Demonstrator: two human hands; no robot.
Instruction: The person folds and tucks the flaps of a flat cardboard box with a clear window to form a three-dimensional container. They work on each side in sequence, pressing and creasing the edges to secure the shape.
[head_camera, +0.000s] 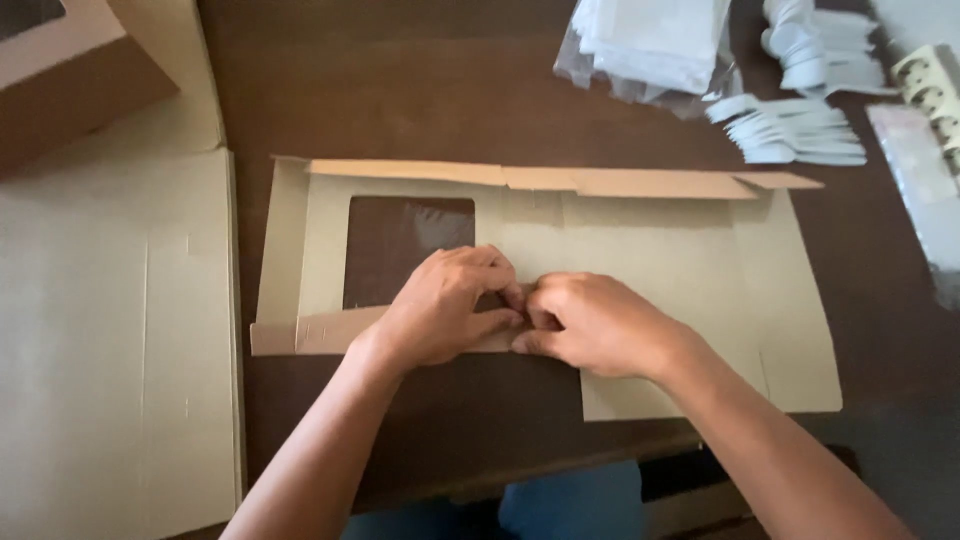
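1. Brown cardboard forms the flat box blank (640, 250) that we see lying unfolded on the dark wooden table (420, 90), its long flaps spread to either side.
2. We note a clear film window (400, 250) cut into the left half of the blank.
3. The left hand (445, 305) rests on the near edge of the blank, just right of the window, fingers curled and pinching the near flap (320, 330).
4. The right hand (590, 325) lies just beside it, fingertips touching those of the left, and grips the same cardboard edge.
5. To the left we see a large flat cardboard sheet (110, 330) and a closed box (70, 70).
6. At the far right lie white plastic utensils (790, 125) and clear bags (650, 45).
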